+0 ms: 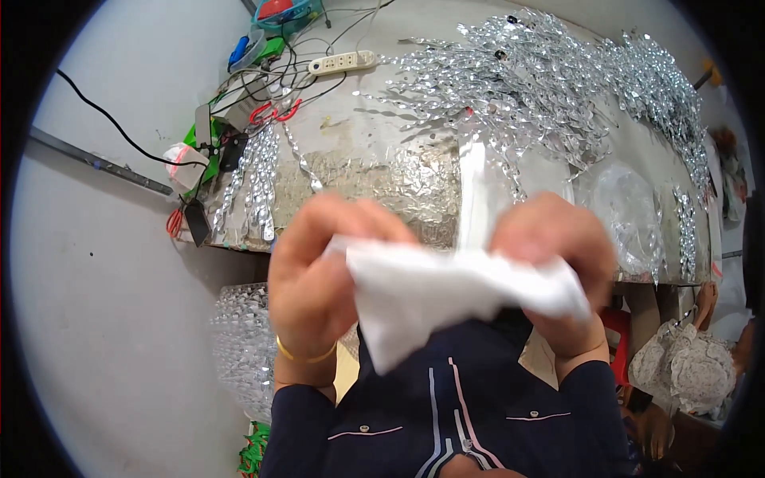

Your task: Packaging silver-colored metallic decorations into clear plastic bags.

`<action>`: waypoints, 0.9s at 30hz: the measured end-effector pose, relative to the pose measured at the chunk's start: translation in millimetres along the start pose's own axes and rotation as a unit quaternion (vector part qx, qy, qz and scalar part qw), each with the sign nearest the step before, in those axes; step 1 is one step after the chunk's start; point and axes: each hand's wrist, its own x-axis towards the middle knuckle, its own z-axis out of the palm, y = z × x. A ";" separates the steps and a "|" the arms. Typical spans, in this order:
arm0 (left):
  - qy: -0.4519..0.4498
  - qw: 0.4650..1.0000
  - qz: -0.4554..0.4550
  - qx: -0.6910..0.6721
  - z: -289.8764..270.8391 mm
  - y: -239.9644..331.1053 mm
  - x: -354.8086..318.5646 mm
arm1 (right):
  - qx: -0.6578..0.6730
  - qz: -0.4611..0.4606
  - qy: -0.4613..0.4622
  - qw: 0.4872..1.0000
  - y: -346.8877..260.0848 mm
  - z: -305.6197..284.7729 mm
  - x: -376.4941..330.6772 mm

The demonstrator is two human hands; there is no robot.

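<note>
Both of my hands are raised over the near edge of the table, holding a thin white sheet (430, 295) between them. It hangs creased and smeared by motion; I cannot tell whether it is cloth or paper. My left hand (319, 263), with a yellow bangle at the wrist, is closed on the sheet's left end. My right hand (562, 263) is curled round its right end, its fingers blurred. Behind the hands, a white strip (472, 191) lies on the table beside a patch of crinkled clear tape (374, 187).
A heap of shiny silver twisted strips (542, 88) covers the table's far right. A white power strip (343, 63) with tangled cables lies at the back, near red-handled scissors (275, 111). More silver strands (259, 183) hang at left. A clear plastic bag (625, 211) lies right.
</note>
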 end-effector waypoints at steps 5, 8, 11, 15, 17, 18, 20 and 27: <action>-0.295 0.941 -0.041 -0.161 34.9 6.4 19.6 | 0.133 -0.024 -0.171 0.976 -48.9 -12.0 4.9; -0.220 0.945 -0.065 -0.234 58.4 -1.2 4.1 | 0.128 -0.064 -0.158 0.977 -47.4 -4.4 -0.4; -0.353 0.881 -0.072 -0.307 69.0 -25.1 25.6 | 0.102 -0.133 -0.273 0.947 -46.3 0.6 6.5; -0.316 0.912 -0.108 -0.237 66.3 -28.0 21.3 | 0.028 -0.190 -0.110 0.975 -47.5 24.2 -20.9; -0.394 0.888 -0.033 -0.235 71.7 -32.6 32.7 | -0.009 -0.205 0.112 0.972 -48.7 33.8 -31.4; -0.431 0.872 0.005 -0.232 72.2 -31.9 33.7 | -0.027 -0.208 0.222 0.952 -45.8 35.8 -34.6; -0.416 0.883 0.007 -0.215 71.5 -26.7 27.4 | -0.112 -0.230 0.137 0.957 -20.1 16.4 -38.0; -0.359 0.919 -0.014 -0.162 80.5 -15.9 9.7 | -0.210 0.088 -0.020 0.974 58.1 3.0 -134.2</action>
